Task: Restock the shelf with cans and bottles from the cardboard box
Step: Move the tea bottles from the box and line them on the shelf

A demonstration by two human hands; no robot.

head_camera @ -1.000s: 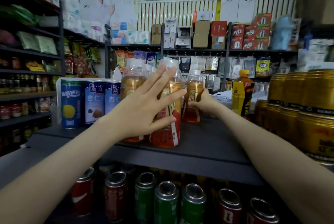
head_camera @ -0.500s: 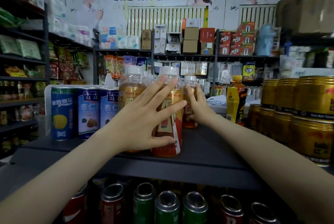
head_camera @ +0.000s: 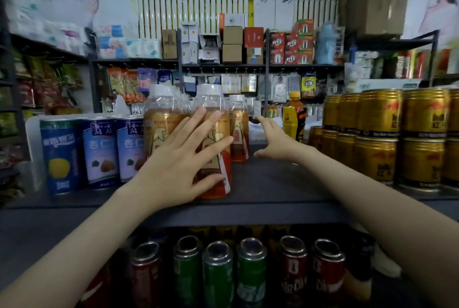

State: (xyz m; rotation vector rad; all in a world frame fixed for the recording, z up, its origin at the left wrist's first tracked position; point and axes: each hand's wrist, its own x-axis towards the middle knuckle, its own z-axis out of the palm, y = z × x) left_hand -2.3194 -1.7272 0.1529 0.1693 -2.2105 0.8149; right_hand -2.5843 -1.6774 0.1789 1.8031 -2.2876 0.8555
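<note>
Shelf [head_camera: 273,183]: gold cans [head_camera: 377,139] right end, blue cans [head_camera: 99,151] left; bottles [head_camera: 213,148] at front edge, left hand [head_camera: 181,158] spread flat steadying them, right hand [head_camera: 275,141] open, empty, probably aligning the rear bottle [head_camera: 239,131].

Both bare forearms reach forward and upward from the lower corners. Left hand [head_camera: 173,168]: palm forward, fingers [head_camera: 196,121] spread wide and extended, thumb low. Right hand [head_camera: 275,141]: farther forward, open, index finger extended, thumb pointing left, remaining fingers loosely curled.
</note>
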